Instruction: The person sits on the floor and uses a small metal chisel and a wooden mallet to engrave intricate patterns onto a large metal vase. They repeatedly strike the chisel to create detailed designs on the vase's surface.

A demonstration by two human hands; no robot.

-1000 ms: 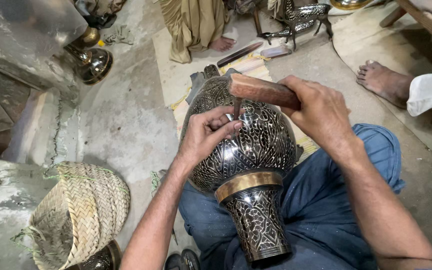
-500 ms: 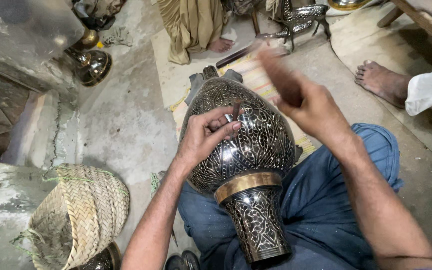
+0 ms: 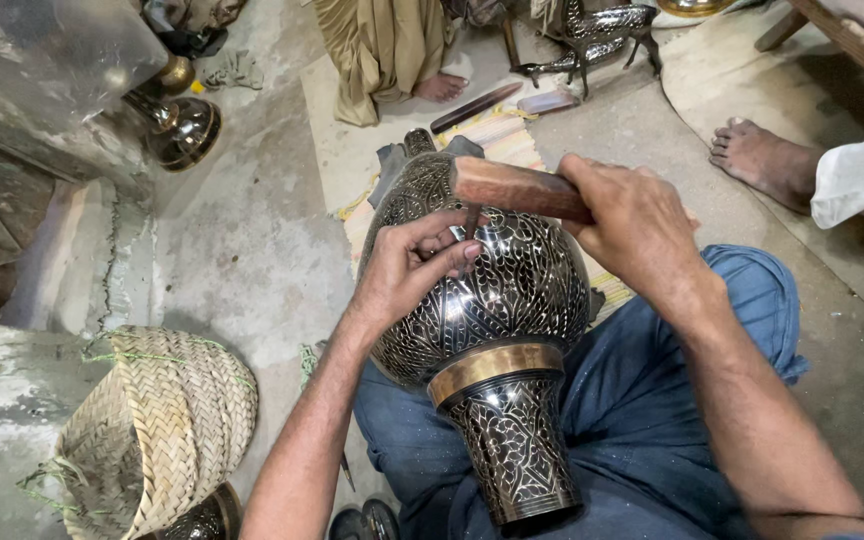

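A rough concrete floor [image 3: 252, 250] was seen, with a woven basket [image 3: 152, 430] lying well to the left of the hands. The engraved metal vase [image 3: 492, 310] was laid across the lap. A thin chisel [image 3: 471, 222] was pinched by the left hand [image 3: 407, 270] against the vase (tip hidden), directly beneath the wooden mallet [image 3: 517, 188] clasped firmly in the right hand [image 3: 637, 225].

vase [image 3: 497, 300]: black with dense silver scroll/leaf engraving, brass-gold band at neck. mallet [image 3: 517, 188]: reddish-brown wood. trousers [image 3: 642, 420]: blue. basket [image 3: 157, 430]: tan woven straw. mat [image 3: 512, 135]: striped, probably multicolour, mostly hidden. floor [image 3: 242, 240]: grey.
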